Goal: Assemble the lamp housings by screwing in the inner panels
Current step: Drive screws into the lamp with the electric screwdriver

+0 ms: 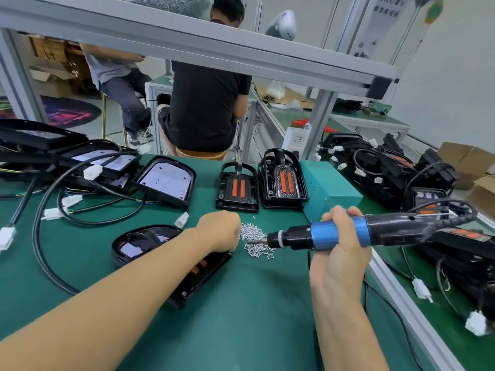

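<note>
Lamp housings point(237, 187), two upright, one screwdriver point(348, 234)

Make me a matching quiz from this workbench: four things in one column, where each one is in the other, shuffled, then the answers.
1. electric screwdriver
2. pile of screws
3. teal box
4. left hand

A. loose on the green mat
B. reaching into the screws
C. gripped in the right hand
D. beside two upright lamp housings

Pairs: 1-C, 2-A, 3-D, 4-B
</note>
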Available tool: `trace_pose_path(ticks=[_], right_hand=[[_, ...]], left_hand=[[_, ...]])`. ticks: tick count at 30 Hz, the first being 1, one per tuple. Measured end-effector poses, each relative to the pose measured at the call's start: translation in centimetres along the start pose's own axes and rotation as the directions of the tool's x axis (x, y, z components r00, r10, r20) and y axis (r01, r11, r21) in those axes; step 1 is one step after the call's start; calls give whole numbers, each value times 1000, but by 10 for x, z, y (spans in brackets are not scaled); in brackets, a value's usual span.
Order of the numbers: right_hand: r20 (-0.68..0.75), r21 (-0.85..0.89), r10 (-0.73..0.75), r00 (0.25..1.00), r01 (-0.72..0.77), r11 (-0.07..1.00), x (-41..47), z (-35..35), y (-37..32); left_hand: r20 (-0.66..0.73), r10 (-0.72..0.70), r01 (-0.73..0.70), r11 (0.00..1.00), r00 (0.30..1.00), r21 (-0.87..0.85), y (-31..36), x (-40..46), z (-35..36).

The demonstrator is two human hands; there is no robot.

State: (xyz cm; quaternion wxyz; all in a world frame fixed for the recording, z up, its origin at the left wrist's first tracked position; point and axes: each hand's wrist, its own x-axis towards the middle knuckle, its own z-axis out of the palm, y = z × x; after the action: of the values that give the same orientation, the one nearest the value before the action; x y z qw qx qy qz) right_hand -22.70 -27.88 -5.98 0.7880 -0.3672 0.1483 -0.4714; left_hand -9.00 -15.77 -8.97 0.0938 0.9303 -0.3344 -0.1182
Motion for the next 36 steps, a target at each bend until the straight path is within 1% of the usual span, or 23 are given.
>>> trace_pose_path(ticks=[1, 2, 3, 4, 5, 7, 9, 11, 13, 15, 18, 22, 29, 33, 34, 36], right_hand=[[-2, 17, 8, 1000, -8, 1000, 0, 1, -2], [-6, 38, 20, 1000, -20, 999, 1, 1, -3], [-10, 60, 37, 999, -36, 998, 1, 2, -5], [-13, 82, 58, 998, -57, 995, 2, 3, -7], [-12, 106, 81, 997, -79, 991, 2, 4, -9], [6, 167, 119, 993, -118, 979, 3, 6, -14], [28, 217, 133, 991, -136, 967, 1, 11, -20], [44, 247, 132, 990, -139, 959, -1, 18, -24], [62, 270, 132, 989, -144, 952, -5, 25, -28], [79, 283, 133, 988, -151, 947, -9, 31, -31], [105, 280, 128, 986, -153, 948, -15, 38, -31], [124, 252, 125, 984, -153, 956, -21, 44, -28], [149, 235, 106, 983, -139, 962, -24, 44, -24], [167, 218, 96, 981, -132, 967, -24, 44, -22], [171, 214, 96, 981, -132, 968, -25, 44, -22], [180, 211, 106, 978, -144, 967, -26, 43, -21]], left_hand=[[12, 17, -15, 992, 1000, -122, -3, -2, -2], [7, 29, -26, 959, 1000, -281, -5, -5, -4], [-16, 37, -41, 894, 999, -446, -7, -10, -8], [-52, 43, -65, 809, 998, -585, -9, -17, -12], [-89, 48, -96, 726, 995, -681, -12, -23, -16], [-147, 71, -160, 601, 987, -783, -17, -36, -22], [-183, 97, -207, 492, 978, -846, -23, -50, -25], [-220, 107, -244, 412, 970, -878, -27, -63, -27], [-251, 98, -270, 366, 963, -891, -29, -73, -28], [-265, 84, -278, 346, 960, -896, -31, -81, -27], [-282, 71, -289, 343, 957, -894, -33, -87, -27], [-309, 66, -311, 369, 949, -876, -35, -93, -28], [-315, 60, -312, 391, 947, -866, -40, -95, -25], [-320, 66, -323, 337, 945, -884, -42, -95, -27], [-320, 77, -326, 344, 944, -880, -42, -95, -28], [-316, 97, -327, 408, 944, -853, -39, -96, -31]])
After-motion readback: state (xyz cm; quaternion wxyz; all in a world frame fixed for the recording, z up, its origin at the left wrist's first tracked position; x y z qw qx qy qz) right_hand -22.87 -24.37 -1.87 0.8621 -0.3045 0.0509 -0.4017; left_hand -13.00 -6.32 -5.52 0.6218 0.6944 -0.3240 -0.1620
